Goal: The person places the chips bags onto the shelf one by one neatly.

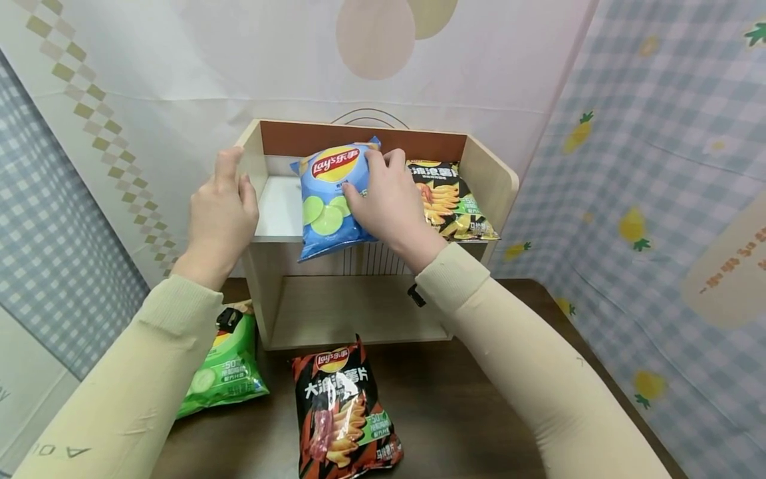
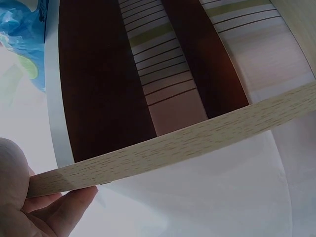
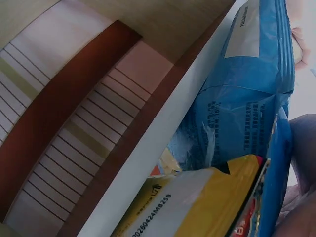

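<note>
A pale wall (image 1: 197,60) stands behind the shelf (image 1: 278,209). I have the right hand (image 1: 391,203), the closer of the two, grasping the blue bag (image 1: 326,199) just to its left, long axis roughly upright, at the shelf's upper near edge; the left hand (image 1: 220,216) pinches the shelf's left side.

head: before shelf (image 1: 359,309), facing forward-down | wrists: close, slanted, facing shelf | all share: blue bag (image 1: 326,195)
</note>
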{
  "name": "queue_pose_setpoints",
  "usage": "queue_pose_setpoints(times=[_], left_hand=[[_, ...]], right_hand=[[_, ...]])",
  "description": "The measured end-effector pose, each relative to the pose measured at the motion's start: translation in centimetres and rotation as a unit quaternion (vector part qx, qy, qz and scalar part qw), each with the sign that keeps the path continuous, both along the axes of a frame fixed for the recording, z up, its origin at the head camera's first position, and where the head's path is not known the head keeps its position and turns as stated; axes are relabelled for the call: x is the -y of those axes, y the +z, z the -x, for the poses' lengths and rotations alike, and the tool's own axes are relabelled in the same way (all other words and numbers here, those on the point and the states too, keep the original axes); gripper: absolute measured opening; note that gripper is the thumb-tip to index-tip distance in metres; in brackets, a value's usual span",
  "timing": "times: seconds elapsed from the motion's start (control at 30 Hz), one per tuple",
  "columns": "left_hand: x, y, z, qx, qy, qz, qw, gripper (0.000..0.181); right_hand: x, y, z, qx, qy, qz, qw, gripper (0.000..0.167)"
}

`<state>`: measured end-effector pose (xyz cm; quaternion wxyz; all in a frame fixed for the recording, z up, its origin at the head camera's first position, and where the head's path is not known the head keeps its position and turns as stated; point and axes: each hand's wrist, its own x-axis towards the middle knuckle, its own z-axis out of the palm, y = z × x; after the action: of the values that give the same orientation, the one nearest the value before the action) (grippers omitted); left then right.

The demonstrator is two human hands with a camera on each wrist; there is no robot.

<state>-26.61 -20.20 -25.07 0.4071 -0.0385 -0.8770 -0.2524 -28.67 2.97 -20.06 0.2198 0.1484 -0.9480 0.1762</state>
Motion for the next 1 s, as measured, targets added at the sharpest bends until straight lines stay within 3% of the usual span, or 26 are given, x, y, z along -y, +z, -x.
queue_pose_setpoints(times=[0.13, 0.5, 1.0], left_hand=[[0.1, 0.0, 0.0, 0.006, 0.002, -0.002, 1.0, 0.038], [0.5, 0.1, -0.1, 0.004, 0.006, -0.004, 1.0, 0.039], [0.2, 0.1, 0.0, 0.013, 0.012, -0.004, 0.9998, 0.039]], right_hand=[[-0.3, -0.2, -0.7, -0.021, 0.016, -0.016, 0.9995, 0.066], [-1.7, -1.5, -4.2, -0.065, 0.109, -0.073, 0.9892, 0.069], [0.6, -4.5, -3.2, -0.047, 0.134, -0.148, 0.9787, 0.069]])
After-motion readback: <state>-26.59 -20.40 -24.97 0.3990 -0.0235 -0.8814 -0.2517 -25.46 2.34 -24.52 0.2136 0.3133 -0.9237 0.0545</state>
